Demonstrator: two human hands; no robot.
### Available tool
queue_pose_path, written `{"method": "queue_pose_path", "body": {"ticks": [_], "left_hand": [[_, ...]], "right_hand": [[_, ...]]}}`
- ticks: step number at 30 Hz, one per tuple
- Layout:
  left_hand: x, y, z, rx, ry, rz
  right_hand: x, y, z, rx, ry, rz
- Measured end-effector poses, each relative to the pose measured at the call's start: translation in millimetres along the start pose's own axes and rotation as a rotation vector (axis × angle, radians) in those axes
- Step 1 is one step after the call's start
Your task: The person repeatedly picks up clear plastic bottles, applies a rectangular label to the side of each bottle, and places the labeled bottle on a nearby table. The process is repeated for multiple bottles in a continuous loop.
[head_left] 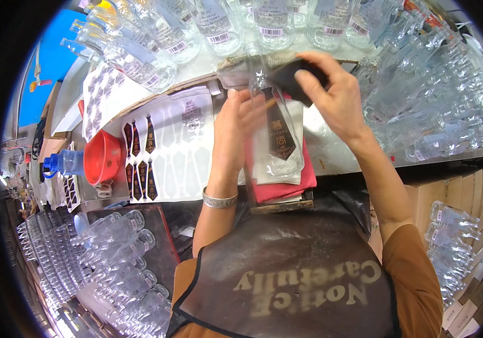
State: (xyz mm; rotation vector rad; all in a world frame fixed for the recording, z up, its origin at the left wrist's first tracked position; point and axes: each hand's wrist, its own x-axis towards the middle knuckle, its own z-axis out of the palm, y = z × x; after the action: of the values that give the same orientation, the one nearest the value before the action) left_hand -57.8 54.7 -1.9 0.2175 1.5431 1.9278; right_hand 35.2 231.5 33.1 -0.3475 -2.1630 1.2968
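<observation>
A clear glass bottle (284, 164) lies on folded white cloth (263, 172) and red cloth (311, 179), its neck pointing away from me. A black tie-shaped label (278, 130) with gold marks sits on its upper face. My right hand (337, 98) grips a dark, blurred pad-like object (296, 83) above the bottle's right shoulder; its exact kind is unclear. Beside the bottle's left side is my left hand (233, 124), thumb apart and fingers stretched toward the glass, smeared by motion. Whether they touch it I cannot tell.
Label sheets (182, 152) with several tie labels lie left of the cloths. A red bowl (102, 158) and a blue-capped plastic container (70, 163) stand farther left. Many glass bottles (272, 28) line the back; more lie stacked at right and lower left. Cardboard boxes (450, 188) stand lower right.
</observation>
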Motion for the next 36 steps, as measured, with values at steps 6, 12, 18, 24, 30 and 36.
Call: {"method": "queue_pose_path", "body": {"ticks": [6,12,18,24,30,36], "left_hand": [[-2.5,-1.0,-4.9,0.002,-0.011,0.010],[6.6,7.5,0.5,0.111,0.007,-0.039],[28.1,19.3,9.4,0.438,-0.031,0.008],[28.1,14.7,15.2,0.387,-0.031,0.039],[26.0,-1.5,7.3,0.063,-0.127,0.001],[17.1,-4.0,15.1,0.109,-0.152,0.078]], "right_hand": [[28.1,3.1,0.1,-0.179,-0.013,-0.327],[40.6,-0.3,-2.0,-0.234,-0.050,-0.389],[23.9,6.0,-16.9,0.186,0.038,-0.017],[-7.7,23.1,-14.3,0.608,0.012,0.310],[-1.4,21.5,3.7,0.465,0.016,0.196],[3.6,17.8,5.2,0.120,0.061,0.130]]}}
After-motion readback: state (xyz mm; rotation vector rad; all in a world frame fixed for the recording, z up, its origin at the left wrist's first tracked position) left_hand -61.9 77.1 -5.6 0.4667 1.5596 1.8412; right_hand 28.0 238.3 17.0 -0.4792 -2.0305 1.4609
